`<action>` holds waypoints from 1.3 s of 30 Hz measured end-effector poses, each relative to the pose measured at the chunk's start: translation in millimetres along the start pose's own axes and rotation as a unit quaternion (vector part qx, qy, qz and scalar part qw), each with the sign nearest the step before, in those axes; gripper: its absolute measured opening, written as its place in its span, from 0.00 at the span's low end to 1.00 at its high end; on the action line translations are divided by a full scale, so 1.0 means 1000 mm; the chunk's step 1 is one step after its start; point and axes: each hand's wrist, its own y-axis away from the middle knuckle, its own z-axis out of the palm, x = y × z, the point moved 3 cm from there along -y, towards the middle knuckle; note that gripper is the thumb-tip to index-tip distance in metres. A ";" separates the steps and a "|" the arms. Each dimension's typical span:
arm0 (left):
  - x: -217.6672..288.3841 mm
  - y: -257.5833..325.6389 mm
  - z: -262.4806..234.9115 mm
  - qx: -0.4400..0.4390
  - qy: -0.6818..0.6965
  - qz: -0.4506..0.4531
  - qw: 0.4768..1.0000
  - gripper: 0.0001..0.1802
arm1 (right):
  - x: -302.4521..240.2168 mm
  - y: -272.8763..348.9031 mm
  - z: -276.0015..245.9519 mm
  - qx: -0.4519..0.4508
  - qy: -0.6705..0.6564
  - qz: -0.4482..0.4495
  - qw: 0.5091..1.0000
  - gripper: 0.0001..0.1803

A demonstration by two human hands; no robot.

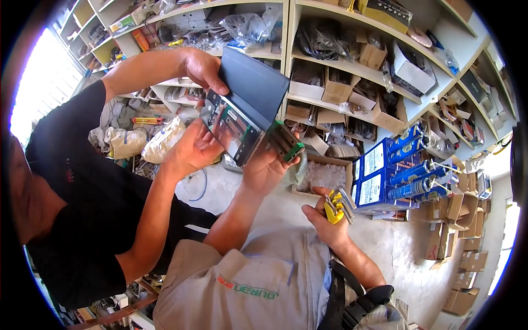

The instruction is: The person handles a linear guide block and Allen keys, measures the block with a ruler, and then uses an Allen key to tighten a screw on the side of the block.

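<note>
My left hand (261,173) is closed around the underside of a box-shaped metal device (242,135) with a dark grey flap (253,82) standing up from it. A dark block with green ends (287,144) sits at its right side, against my fingers. A co-worker's one hand (204,69) grips the flap's left edge from above; their other hand (192,151) is at the device's lower left side, fingers partly spread. Lower right, my right hand (328,225) holds a yellow folding hex key set (334,208), several of its metal keys showing.
The co-worker in a black shirt (82,181) stands close on my left. Shelves (357,66) with cardboard boxes and bagged parts line the far wall. Right of centre are blue cartons (371,173) with blue tubes (410,190). Stacked cardboard boxes (467,264) stand far right.
</note>
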 end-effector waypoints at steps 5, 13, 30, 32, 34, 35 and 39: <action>0.001 -0.001 0.002 -0.009 -0.022 0.008 1.000 0.33 | -0.001 -0.001 0.000 -0.004 -0.001 -0.003 1.000 0.26; -0.001 -0.001 0.005 0.005 -0.046 0.006 0.999 0.32 | 0.002 0.000 -0.004 -0.014 0.006 -0.025 1.000 0.26; -0.009 -0.017 0.010 0.009 -0.034 -0.001 0.999 0.31 | 0.003 0.002 -0.006 -0.013 -0.016 0.061 0.998 0.25; -0.021 -0.019 0.000 0.057 -0.058 -0.011 0.997 0.30 | 0.017 0.010 -0.014 0.009 -0.043 0.079 0.996 0.25; -0.027 -0.024 -0.010 0.101 0.023 -0.079 0.991 0.31 | 0.016 0.006 -0.016 0.044 -0.036 0.017 0.998 0.26; -0.030 -0.026 -0.013 0.097 0.054 -0.094 0.989 0.33 | 0.006 0.006 -0.024 0.042 -0.019 0.019 0.999 0.27; -0.104 -0.033 0.019 0.031 -0.141 -0.117 0.982 0.32 | -0.008 0.031 -0.084 0.135 -0.006 0.050 0.990 0.24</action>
